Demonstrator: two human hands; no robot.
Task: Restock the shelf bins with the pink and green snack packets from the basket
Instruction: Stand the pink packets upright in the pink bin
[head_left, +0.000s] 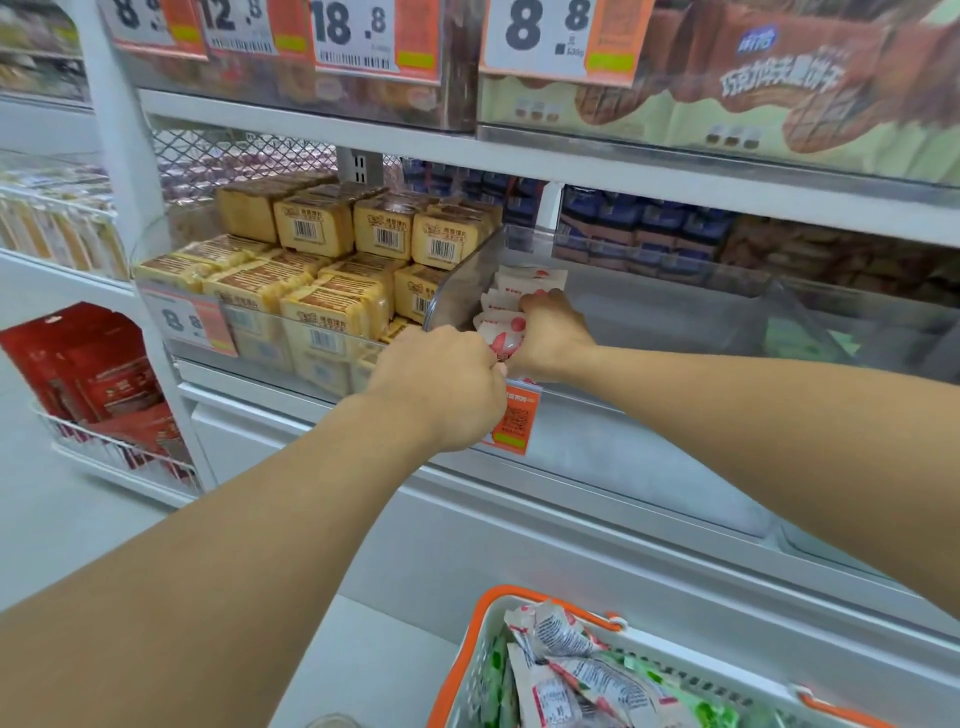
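Head view, looking forward and down at a shop shelf; I see both bare forearms reaching into a clear plastic shelf bin (649, 306) on the middle shelf; the right hand (553, 332) has its fingers curled around a bunch of pink snack packets (511, 306), white wrappers with pink-red marks, pressed against the bin's left divider; the left hand (447, 384) is curled at the bin's front edge, just beside the right hand, touching the lowest of those packets, though I cannot tell whether it actually grips one; an orange price tag (514, 418) hangs on the bin front just below the left hand; the neighbouring bin to the left holds stacked yellow biscuit packs (332, 291) with barcodes; large price cards (543, 31) hang from the shelf above; at the bottom edge sits a white basket (480, 670) with an orange rim, holding more pink packets and green snack packets (711, 709) piled together; a wire rack with red boxes (98, 369) stands at far left.
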